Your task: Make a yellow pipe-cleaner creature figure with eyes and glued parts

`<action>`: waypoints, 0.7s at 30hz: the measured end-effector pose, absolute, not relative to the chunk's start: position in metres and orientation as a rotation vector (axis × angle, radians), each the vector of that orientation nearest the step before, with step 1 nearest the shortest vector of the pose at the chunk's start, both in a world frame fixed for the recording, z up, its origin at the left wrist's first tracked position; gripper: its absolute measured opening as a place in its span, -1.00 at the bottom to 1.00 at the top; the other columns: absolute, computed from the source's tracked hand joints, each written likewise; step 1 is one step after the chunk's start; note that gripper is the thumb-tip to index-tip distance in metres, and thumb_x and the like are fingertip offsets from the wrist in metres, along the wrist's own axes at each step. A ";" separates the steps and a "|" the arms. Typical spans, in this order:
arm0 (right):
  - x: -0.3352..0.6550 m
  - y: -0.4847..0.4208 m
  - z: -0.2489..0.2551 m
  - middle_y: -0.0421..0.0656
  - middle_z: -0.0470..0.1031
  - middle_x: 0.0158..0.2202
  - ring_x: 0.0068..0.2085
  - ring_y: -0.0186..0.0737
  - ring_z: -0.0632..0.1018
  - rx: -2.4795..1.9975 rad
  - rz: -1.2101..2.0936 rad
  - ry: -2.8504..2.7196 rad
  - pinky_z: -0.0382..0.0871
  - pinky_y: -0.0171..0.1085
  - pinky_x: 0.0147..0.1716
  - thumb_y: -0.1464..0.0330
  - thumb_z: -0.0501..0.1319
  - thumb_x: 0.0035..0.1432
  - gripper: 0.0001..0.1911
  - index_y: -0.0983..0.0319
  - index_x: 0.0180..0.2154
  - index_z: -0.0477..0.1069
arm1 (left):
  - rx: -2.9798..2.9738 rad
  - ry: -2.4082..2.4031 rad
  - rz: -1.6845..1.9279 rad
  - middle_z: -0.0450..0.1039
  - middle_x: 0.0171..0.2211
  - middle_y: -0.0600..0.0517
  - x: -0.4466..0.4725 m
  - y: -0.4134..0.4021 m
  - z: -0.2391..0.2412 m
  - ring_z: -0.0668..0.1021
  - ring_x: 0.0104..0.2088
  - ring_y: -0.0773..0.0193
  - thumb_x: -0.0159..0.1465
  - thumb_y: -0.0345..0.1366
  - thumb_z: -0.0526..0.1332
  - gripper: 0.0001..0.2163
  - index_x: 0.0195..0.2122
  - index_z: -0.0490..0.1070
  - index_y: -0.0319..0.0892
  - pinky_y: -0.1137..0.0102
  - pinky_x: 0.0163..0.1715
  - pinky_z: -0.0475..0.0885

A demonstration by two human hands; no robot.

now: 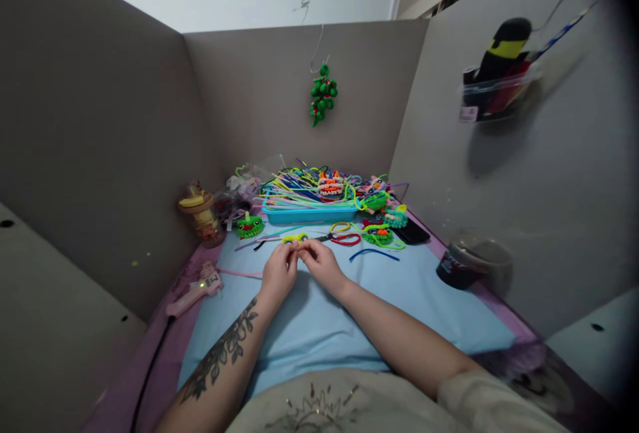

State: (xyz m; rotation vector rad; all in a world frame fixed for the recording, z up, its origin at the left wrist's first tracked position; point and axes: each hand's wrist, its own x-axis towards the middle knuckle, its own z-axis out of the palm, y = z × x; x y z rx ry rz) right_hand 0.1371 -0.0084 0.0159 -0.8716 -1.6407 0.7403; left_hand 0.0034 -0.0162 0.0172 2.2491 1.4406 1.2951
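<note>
My left hand [278, 273] and my right hand [322, 263] meet over the light blue mat [399, 300], fingers pinched together. Between the fingertips sits a small yellow pipe-cleaner piece [295, 239] with bits of green and blue. Both hands grip it from either side. Just beyond it lie scissors with red handles [342, 239] and a loose blue pipe cleaner [374, 253].
A blue tray [309, 213] heaped with coloured pipe cleaners and fuzzy figures stands at the back. A pink glue gun [197, 290] lies at the left, near a jar [204, 217]. A dark cup [459, 267] and phone [410, 231] sit right. Grey partition walls enclose the desk; a green ornament [323, 94] hangs behind.
</note>
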 end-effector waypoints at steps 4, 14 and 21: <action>0.138 -0.007 0.017 -0.16 0.46 -0.32 -0.28 -0.24 0.46 -0.883 0.753 -1.606 0.33 -0.28 -0.27 0.33 0.08 0.12 -0.86 0.20 -0.32 0.39 | 2.246 1.447 1.308 0.35 -0.41 0.02 0.004 -0.017 0.018 0.41 -0.38 0.29 0.24 -0.36 0.04 -0.89 -0.36 0.33 -0.17 0.40 -0.37 0.31; 0.138 -0.001 0.014 -0.18 0.42 -0.39 -0.37 -0.28 0.44 -0.943 0.691 -1.581 0.33 -0.32 -0.39 0.30 0.13 0.09 -0.87 0.23 -0.36 0.36 | 2.249 1.388 1.302 0.33 -0.44 0.04 0.005 -0.021 0.023 0.39 -0.41 0.31 0.25 -0.32 0.01 -0.86 -0.39 0.32 -0.17 0.43 -0.39 0.29; 0.180 -0.043 0.100 -0.16 0.39 -0.31 -0.32 -0.28 0.45 -0.727 0.478 -1.245 0.37 -0.29 -0.36 0.28 0.15 0.13 -0.84 0.17 -0.23 0.34 | 2.407 1.330 1.011 0.37 -0.47 0.03 0.001 -0.029 0.028 0.41 -0.41 0.32 0.28 -0.27 -0.03 -0.77 -0.44 0.33 -0.18 0.45 -0.39 0.27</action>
